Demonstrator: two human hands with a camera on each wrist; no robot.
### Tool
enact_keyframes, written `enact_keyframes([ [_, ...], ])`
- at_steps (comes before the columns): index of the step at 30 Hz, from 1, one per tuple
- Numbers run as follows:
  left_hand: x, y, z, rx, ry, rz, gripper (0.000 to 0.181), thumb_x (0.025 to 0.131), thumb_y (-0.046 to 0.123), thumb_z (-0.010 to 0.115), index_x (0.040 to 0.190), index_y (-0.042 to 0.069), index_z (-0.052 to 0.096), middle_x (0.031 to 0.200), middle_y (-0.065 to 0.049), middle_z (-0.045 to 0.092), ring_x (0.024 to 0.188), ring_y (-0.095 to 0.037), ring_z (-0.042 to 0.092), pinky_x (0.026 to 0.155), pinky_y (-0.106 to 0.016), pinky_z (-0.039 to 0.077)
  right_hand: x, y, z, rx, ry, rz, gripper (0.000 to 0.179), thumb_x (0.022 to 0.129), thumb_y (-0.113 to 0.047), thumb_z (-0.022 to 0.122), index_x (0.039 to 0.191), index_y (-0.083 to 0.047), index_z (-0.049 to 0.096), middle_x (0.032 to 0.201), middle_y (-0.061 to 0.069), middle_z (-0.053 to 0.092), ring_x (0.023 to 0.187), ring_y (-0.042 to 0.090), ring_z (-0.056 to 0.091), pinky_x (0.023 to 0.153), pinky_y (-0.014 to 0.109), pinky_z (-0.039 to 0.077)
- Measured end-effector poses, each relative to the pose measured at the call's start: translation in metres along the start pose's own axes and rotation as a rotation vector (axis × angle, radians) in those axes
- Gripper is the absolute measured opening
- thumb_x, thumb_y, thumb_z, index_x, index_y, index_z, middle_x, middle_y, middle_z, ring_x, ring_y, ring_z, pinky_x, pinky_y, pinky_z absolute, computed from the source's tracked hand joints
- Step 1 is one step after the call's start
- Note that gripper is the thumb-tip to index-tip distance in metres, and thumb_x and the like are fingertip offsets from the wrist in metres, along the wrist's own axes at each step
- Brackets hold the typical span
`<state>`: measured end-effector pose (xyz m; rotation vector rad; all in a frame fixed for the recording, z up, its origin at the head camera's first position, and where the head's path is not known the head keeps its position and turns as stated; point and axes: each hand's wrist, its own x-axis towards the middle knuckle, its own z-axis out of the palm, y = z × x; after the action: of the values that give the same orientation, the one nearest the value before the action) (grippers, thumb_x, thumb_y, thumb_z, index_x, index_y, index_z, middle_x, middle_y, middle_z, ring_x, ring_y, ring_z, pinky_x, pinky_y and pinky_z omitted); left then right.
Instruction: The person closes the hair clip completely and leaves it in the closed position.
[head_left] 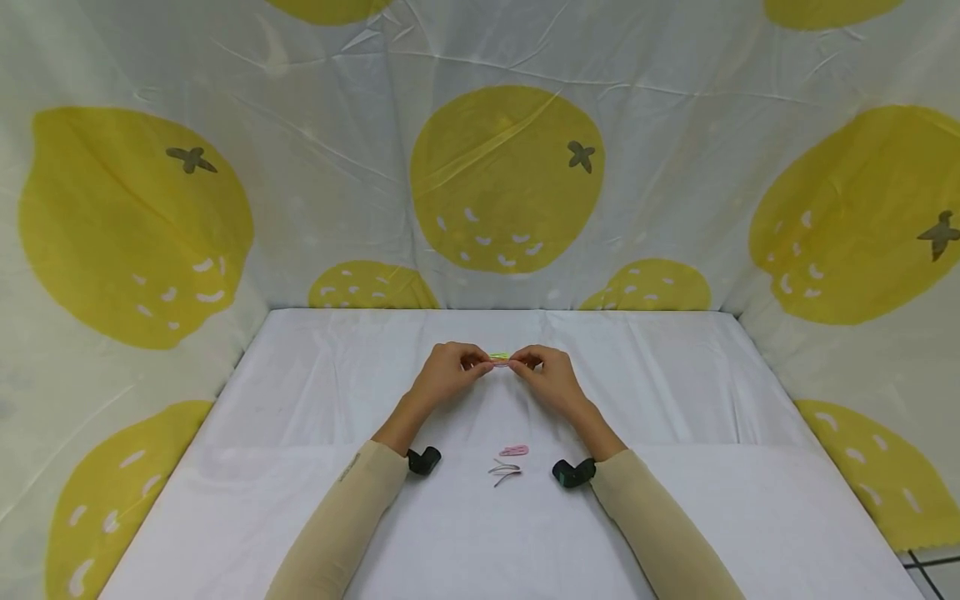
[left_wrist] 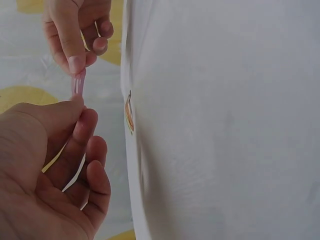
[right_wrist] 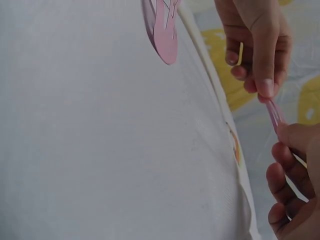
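A pink snap hair clip (left_wrist: 78,85) is stretched between my two hands above the far part of the table. My left hand (head_left: 447,372) pinches one end between thumb and index finger. The other end is pinched by the thumb and fingers of my right hand (head_left: 552,379). Fingertips hide both ends of the clip. Just beyond it, yellow-green and orange hair clips (head_left: 498,356) show in the head view, partly overlapped by the hands' work.
Closer to me on the white table (head_left: 645,533) lie another pink snap clip (head_left: 514,451) and some thin clips (head_left: 506,471). A lemon-print cloth (head_left: 510,183) hangs behind and at both sides. Black wrist cameras (head_left: 574,473) sit at the sleeves.
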<state>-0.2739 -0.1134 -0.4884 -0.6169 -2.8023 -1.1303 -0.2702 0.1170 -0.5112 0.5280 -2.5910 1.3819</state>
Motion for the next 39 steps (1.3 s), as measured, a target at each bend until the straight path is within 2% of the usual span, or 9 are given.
enact_keyframes([
  [5,0.003,-0.004,0.0,0.018,-0.035,-0.031,0.013,0.094,0.03,0.077,0.097,0.018,0.081,0.086,0.006,0.076,0.075,-0.01,0.061,0.069,-0.028,0.049,0.003,0.005,0.003,-0.006,-0.017,-0.001,0.009,0.095,-0.021,0.077,0.098,-0.014,0.079,0.086,0.0,0.075,0.075,0.012,0.062,0.068,0.025,0.048],
  [12,0.009,-0.013,0.005,0.022,-0.078,-0.05,0.012,0.095,0.028,0.076,0.097,0.018,0.08,0.088,0.004,0.075,0.078,-0.009,0.063,0.074,-0.028,0.051,0.006,0.009,0.008,-0.009,-0.044,0.051,0.007,0.095,-0.02,0.077,0.097,-0.013,0.079,0.085,0.001,0.074,0.073,0.013,0.059,0.068,0.025,0.047],
  [26,0.012,-0.011,0.009,0.066,-0.066,-0.11,0.009,0.093,0.023,0.077,0.092,0.014,0.08,0.08,0.004,0.073,0.072,-0.01,0.062,0.07,-0.028,0.05,0.014,0.01,0.013,-0.083,-0.083,0.084,0.007,0.093,-0.018,0.077,0.097,-0.012,0.08,0.076,0.002,0.07,0.067,0.01,0.056,0.063,0.025,0.045],
  [39,0.017,-0.011,0.013,0.125,-0.05,-0.143,0.01,0.092,0.025,0.077,0.088,0.016,0.078,0.075,0.004,0.069,0.07,-0.013,0.059,0.064,-0.028,0.046,0.019,0.014,0.014,-0.119,-0.103,0.136,0.01,0.094,-0.022,0.077,0.094,-0.012,0.08,0.078,0.001,0.07,0.068,0.012,0.057,0.064,0.027,0.047],
])
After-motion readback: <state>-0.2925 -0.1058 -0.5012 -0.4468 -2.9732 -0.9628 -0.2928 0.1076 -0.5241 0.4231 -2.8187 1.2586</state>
